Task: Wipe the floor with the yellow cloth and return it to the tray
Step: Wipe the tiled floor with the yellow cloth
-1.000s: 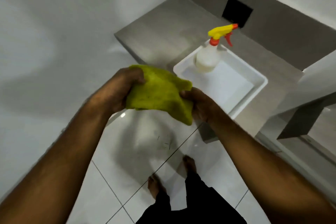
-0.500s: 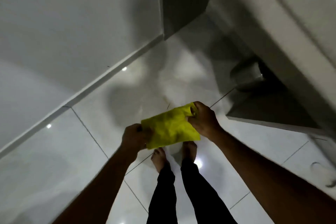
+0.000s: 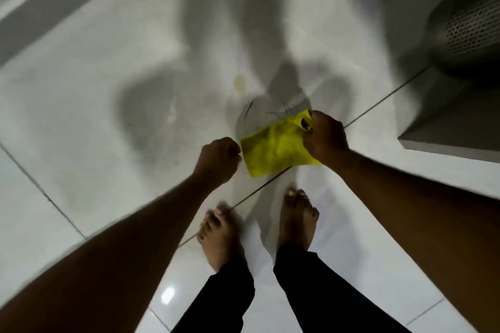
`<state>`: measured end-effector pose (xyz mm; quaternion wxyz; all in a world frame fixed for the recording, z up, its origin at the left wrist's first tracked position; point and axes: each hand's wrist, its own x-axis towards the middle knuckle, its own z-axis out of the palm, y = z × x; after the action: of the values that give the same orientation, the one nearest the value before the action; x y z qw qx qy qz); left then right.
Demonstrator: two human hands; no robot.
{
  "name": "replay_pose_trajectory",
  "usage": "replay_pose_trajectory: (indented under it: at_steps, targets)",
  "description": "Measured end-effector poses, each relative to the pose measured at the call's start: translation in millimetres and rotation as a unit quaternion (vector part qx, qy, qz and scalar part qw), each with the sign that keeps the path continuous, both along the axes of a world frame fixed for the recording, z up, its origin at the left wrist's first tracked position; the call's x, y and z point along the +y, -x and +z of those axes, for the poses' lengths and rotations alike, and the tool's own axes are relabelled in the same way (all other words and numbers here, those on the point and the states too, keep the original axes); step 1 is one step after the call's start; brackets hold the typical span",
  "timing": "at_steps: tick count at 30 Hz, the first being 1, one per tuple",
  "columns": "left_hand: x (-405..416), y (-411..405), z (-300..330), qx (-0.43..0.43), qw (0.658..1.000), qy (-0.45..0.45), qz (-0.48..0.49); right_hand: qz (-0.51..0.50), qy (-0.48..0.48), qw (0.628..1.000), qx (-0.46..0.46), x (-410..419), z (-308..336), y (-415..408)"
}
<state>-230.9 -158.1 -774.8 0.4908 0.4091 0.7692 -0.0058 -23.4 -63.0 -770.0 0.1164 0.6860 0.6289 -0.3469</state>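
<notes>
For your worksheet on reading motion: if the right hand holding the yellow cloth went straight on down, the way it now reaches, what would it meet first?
Most likely the white tiled floor, near the thin dark marks just beyond the yellow cloth. Nothing else shows beneath the right hand, though one view leaves its height above the floor unclear.

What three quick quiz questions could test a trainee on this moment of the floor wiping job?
1. True or false: the yellow cloth lies flat on the floor tiles.
2. Which of the hands pinches the cloth's far corner? A) right hand B) left hand C) neither
3. Fill in: thin dark strands lie on the tile just beyond the ____.

Key:
1. False; both hands hold it stretched above the floor.
2. A; the left hand grips the near edge.
3. cloth
</notes>
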Motion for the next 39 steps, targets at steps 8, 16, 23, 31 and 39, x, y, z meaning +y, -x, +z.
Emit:
replay_pose_trajectory:
  at_steps: [8, 16, 23, 31, 39]
  targets:
    - [-17.6, 52.1, -31.3, 0.183, 0.963, -0.071, -0.183, -0.085, -0.149, 0.978, -0.115, -4.3, -39.7, 21.5]
    - [-7.8, 62.3, -71.7, 0.146, 0.969, -0.002, -0.202, -0.186, -0.062, 0.980, -0.037, -8.2, -106.4, 64.5]
    - [-5.6, 67.8, -69.5, 0.123, 0.971, -0.014, -0.206, 0.512, -0.199, 0.831, 0.082, -47.8, -116.1, -27.1]
    - [-5.7, 68.0, -68.4, 0.126, 0.971, -0.014, -0.203, 0.363, -0.232, 0.902, 0.031, -17.3, -121.1, 80.3]
    - [-2.5, 68.3, -67.2, 0.136, 0.971, -0.017, -0.198, 0.542, -0.243, 0.805, 0.010, 46.8, -128.4, 5.0]
